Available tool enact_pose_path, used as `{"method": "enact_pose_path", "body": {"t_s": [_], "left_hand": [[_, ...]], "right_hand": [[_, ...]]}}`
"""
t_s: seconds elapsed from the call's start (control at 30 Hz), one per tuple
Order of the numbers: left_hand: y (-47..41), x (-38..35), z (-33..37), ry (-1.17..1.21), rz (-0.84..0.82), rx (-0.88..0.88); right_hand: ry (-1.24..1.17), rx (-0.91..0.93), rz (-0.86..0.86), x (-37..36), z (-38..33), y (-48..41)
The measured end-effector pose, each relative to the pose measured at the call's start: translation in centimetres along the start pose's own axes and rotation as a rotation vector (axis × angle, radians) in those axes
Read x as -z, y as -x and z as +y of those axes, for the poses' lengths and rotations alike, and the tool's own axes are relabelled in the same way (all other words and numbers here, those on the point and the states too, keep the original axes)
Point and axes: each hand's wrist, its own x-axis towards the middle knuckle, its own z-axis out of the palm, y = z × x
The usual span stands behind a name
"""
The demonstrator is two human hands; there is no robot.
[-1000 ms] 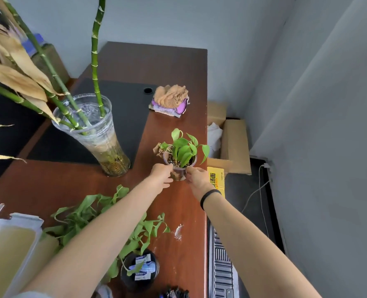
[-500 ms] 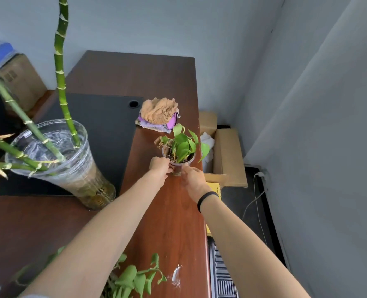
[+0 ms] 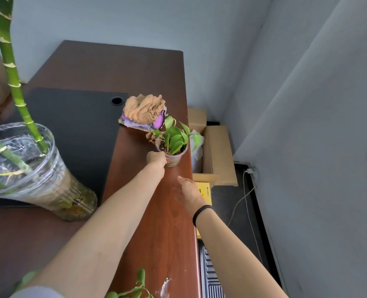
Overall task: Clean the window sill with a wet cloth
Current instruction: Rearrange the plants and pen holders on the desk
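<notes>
- Head view, centre of the frame: the left hand (image 3: 156,159) reaches forward over the brown desk (image 3: 118,67), its fingers curled against the near-left side of a small clear pot (image 3: 175,159).
- That pot stands upright close to the desk's right edge and holds a green leafy plant (image 3: 175,137) with a few dried brown leaves on its left.
- Just below and right of the pot, the right hand (image 3: 188,190) hangs over the desk edge, apart from the pot. It is blurred, but its fingers look loosely spread and hold nothing. A black wristband (image 3: 202,211) circles its wrist.
- Above the pot, towards the upper centre, lies the cloth (image 3: 145,108), a crumpled tan piece heaped on a purple one. It sits on the desk beside the right corner of a dark mat (image 3: 70,125), just beyond the plant's leaves; neither hand touches it.
- At the left, a tall glass vase (image 3: 38,173) holds water and thick green bamboo stalks (image 3: 8,67) that rise out of the top left of the frame.
- Right of the desk, lower down, an open cardboard box (image 3: 219,155) sits on the floor, with a white cable (image 3: 242,196) running along the wall.
- A white smear (image 3: 165,287) marks the desk at the bottom centre.
</notes>
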Motion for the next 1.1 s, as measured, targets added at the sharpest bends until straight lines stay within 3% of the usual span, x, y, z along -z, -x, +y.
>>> {"method": "enact_pose_path", "body": {"t_s": [0.33, 0.67, 0.9, 1.0, 1.1], "left_hand": [[4.1, 2.0, -0.3, -0.016, -0.028, -0.038], [14.0, 11.9, -2.3, -0.196, 0.036, -0.081], [18.4, 21.5, -5.4, -0.358, 0.029, -0.059], [19.7, 25.3, -6.7, -0.335, 0.092, -0.069], [20.8, 28.9, -7.7, -0.270, 0.215, -0.125]], "right_hand": [[-0.003, -0.017, 0.018, 1.5, 1.1, 3.7], [0.263, -0.026, -0.191, -3.2, 5.4, 12.2], [0.748, 0.017, -0.481, -7.7, 9.3, 18.8], [0.985, 0.145, -0.452, -9.6, 10.6, 19.7], [1.027, 0.179, -0.363, -10.3, 11.4, 19.9]]}}
